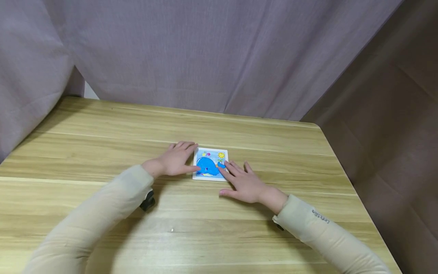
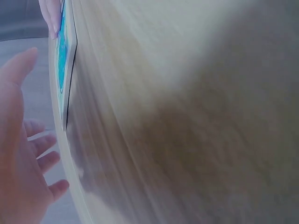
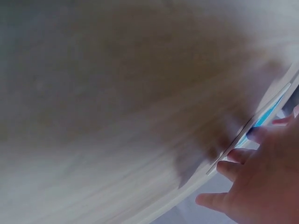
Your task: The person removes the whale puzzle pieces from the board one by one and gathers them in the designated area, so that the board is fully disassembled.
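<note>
A square picture puzzle (image 1: 208,164) with a white border lies flat on the wooden table, showing a blue whale, a yellow sun and small shapes. My left hand (image 1: 178,158) is at its left side, fingers spread, thumb reaching over the whale's head. From the lower right comes my right hand (image 1: 247,185), its fingertips over the right edge near the whale's tail and its thumb held apart below. In the left wrist view the board's edge (image 2: 70,79) stands beside the spread left fingers (image 2: 49,161). The right wrist view shows the right fingers (image 3: 230,170) along the board's rim (image 3: 252,122).
The wooden table (image 1: 205,228) reaches to a grey-purple curtain (image 1: 164,57) behind it. A darker brown curtain (image 1: 393,114) hangs along the right side. One tiny pale speck (image 1: 172,230) lies on the tabletop near the front. A black wrist device (image 1: 148,201) sits under the left sleeve.
</note>
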Motion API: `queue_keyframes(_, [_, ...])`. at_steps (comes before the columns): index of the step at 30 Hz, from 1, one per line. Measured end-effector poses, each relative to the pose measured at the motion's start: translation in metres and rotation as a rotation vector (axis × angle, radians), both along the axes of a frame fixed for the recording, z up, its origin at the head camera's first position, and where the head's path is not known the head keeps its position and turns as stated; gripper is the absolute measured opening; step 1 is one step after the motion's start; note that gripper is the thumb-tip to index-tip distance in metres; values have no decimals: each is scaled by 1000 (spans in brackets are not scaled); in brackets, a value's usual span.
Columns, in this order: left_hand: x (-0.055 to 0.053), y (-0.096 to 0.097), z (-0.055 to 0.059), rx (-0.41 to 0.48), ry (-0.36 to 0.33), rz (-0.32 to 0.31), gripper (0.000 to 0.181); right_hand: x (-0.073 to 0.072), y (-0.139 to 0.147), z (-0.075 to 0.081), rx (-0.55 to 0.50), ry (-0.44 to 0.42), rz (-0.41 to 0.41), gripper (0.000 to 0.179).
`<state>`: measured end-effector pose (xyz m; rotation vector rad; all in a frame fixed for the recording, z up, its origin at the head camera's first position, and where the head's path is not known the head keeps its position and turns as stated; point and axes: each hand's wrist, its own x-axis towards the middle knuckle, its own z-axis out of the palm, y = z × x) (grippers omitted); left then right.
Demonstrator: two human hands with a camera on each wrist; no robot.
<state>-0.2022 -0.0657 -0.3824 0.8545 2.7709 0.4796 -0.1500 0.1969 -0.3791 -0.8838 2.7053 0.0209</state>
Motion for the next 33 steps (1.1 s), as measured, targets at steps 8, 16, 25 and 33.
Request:
queue_keyframes(8, [-2,9,-1,-9,-42,4,84,2,-1,3,11,-17,7,79])
queue_keyframes(16, [-3,12,1,11,-79,16,82,2,-1,5,21,-26,13,80])
queue_keyframes(25, [-4,14,3,37,-109,17,80,1,-1,4,29,-31,20,80])
queue_keyframes(33, [-4,15,5,61,-134,27,75,0,0,3,40,-25,24,81])
